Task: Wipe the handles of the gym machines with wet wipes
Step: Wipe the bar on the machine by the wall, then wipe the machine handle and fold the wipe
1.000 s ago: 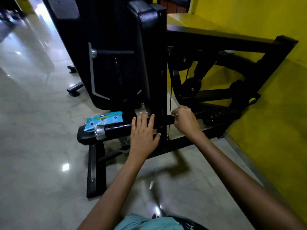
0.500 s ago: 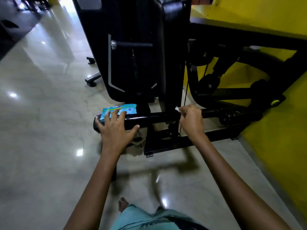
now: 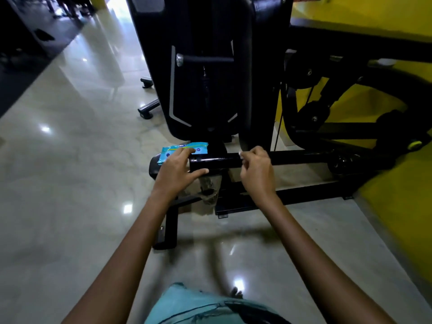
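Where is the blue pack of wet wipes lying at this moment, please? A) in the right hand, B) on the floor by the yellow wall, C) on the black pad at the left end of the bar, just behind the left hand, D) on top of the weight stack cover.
C: the wet wipes pack lies on the black pad with the left hand reaching over it.

Both bare forearms enter from the lower frame edge, converging toward centre. Left hand [image 3: 175,169]: palm down, fingers straight and slightly spread, thumb extended toward frame right. Right hand [image 3: 256,172]: fingers curled inward, back of hand toward camera; whether it holds anything: cannot tell.
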`<move>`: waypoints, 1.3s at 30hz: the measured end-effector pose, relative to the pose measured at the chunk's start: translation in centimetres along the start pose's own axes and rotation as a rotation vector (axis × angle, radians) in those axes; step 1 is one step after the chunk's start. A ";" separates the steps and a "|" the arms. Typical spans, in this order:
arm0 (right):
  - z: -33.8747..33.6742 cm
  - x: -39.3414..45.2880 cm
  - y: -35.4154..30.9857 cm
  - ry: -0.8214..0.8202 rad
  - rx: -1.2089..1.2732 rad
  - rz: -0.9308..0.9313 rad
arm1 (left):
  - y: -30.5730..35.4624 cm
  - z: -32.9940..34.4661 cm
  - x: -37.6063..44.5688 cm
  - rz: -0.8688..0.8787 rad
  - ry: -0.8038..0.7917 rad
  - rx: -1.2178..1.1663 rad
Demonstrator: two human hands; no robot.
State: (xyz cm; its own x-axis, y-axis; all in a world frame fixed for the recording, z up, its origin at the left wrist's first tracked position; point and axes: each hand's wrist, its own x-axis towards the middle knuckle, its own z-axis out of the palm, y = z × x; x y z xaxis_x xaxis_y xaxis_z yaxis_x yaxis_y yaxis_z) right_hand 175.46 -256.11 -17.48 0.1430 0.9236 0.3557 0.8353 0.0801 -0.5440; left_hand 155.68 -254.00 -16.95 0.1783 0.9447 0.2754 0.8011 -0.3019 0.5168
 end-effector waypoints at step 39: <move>6.3 -2.2 -12.6 0.233 -0.002 0.084 | -5.4 -4.4 -2.1 0.367 -0.369 -0.053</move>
State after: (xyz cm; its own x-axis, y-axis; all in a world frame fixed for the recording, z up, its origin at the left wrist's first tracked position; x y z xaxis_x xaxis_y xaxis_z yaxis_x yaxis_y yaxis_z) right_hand 161.23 -256.78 -16.21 0.3307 0.8155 0.4750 0.8160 0.0057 -0.5780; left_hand 148.51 -254.95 -16.75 0.6394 0.7547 0.1468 0.6194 -0.6188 0.4832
